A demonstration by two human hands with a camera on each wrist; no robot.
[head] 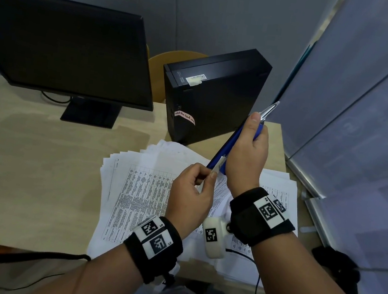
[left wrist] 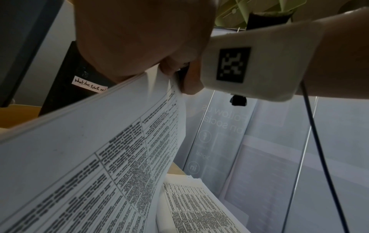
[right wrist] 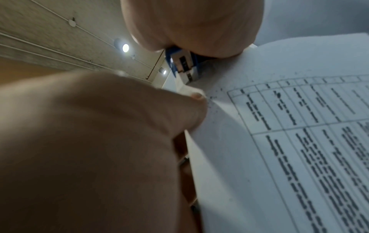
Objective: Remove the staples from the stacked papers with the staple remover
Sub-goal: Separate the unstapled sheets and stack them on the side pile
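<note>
The right hand (head: 247, 158) held the blue staple remover (head: 232, 144); the left hand (head: 192, 193) pinched a paper corner (right wrist: 189, 89). Many papers (head: 139, 189) looked left.

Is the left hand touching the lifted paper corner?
Touching: the right wrist view shows the left hand pinching the lifted paper corner just below the staple remover.

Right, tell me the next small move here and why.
Probably squeeze the remover and draw it away from the corner. The right hand holds its nose at the corner of the sheets that the left hand pinches up; no staple shows.
</note>
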